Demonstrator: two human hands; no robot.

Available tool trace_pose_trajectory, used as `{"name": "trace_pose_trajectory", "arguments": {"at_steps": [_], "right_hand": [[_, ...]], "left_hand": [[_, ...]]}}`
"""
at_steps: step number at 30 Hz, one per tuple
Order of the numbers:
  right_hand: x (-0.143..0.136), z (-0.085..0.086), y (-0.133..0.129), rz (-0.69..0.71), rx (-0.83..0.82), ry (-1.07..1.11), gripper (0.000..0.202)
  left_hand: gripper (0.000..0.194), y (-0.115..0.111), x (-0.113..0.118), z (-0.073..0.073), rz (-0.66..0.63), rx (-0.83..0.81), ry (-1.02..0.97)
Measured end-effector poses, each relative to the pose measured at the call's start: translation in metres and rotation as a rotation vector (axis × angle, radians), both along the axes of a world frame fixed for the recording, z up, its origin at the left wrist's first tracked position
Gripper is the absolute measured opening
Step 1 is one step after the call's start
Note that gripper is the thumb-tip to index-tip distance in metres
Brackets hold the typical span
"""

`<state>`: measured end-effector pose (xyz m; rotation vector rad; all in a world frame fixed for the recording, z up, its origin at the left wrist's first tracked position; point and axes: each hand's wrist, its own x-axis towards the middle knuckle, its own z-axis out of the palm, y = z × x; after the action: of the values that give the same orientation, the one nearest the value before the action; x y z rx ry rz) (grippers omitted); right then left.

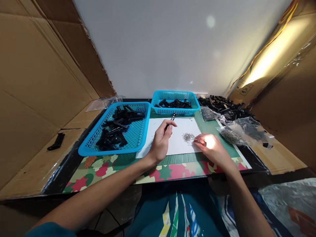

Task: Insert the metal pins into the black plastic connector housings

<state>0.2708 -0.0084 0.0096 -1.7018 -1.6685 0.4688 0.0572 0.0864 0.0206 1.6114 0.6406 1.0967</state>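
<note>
Left hand: curled round a slim black piece, one end poking up past the fingers, held over the white sheet
Right hand: pinching a thin metal tool, tip right by the little silvery pile, bright light on the knuckles
Silvery pile: tiny bits loose on the white sheet, between the hands, closer to the right one
Big blue basket: left side, loads of black parts in it
Small blue basket: just behind the sheet, more black parts
Clear bags: two, right side, small metal bits inside
Black heap: behind the bags
Stray black part: far left, on cardboard
</note>
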Motion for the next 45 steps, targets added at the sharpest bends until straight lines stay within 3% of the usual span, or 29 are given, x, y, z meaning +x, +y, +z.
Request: {"name": "trace_pose_trajectory", "arguments": {"at_steps": [7, 14, 22, 25, 31, 36, 45], "right_hand": [[0.018, 0.0, -0.017, -0.034, -0.064, -0.033, 0.028], [0.007, -0.005, -0.011, 0.006, -0.026, 0.022, 0.034], [0.006, -0.015, -0.002, 0.068, 0.02, -0.014, 0.018], [0.004, -0.012, -0.001, 0.036, 0.05, 0.094, 0.019], [-0.004, 0.003, -0.005, -0.081, -0.016, 0.523, 0.022], [-0.018, 0.001, -0.007, -0.054, -0.003, 0.778, 0.021], [-0.024, -0.004, 0.002, -0.131, 0.073, 0.665, 0.024]], "left_hand": [[0.021, -0.003, 0.002, 0.0, -0.04, -0.004, 0.052], [0.023, -0.011, 0.0, 0.006, -0.111, 0.053, 0.259], [0.024, -0.011, 0.002, 0.002, -0.162, 0.081, 0.309], [0.024, -0.011, 0.003, 0.001, -0.184, 0.109, 0.326], [0.025, -0.012, 0.008, -0.004, -0.212, 0.196, 0.364], [0.022, -0.015, 0.014, -0.005, -0.234, 0.207, 0.342], [0.016, -0.014, 0.021, -0.008, -0.146, 0.203, 0.411]]}}
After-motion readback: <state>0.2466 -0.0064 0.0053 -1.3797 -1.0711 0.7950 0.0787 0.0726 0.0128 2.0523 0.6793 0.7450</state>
